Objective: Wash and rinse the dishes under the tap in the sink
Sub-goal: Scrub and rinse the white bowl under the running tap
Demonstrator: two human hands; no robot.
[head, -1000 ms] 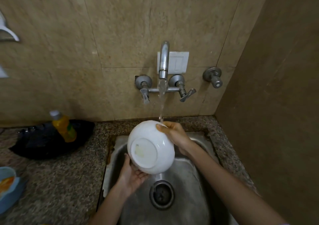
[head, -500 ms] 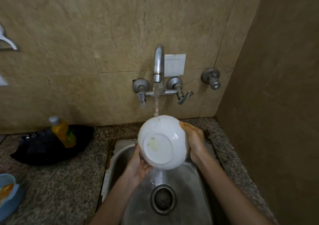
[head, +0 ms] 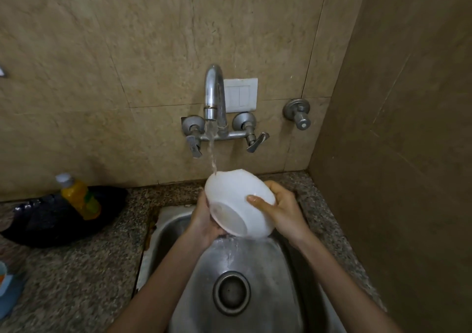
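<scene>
— What are our hands doing?

— We are holding the round white bowl with both. Our left hand is curling under its left edge. Our right hand is wrapping the right side, thumb pressing on the outside.

— Why are we tipping it?

— So the water is hitting the top and running off the bottom edge.

— Where is the bowl?

— Over the shiny metal sink, right under the curved silver tap. We are keeping it there so drips are falling toward the drain, not on the speckled stone counter.
</scene>
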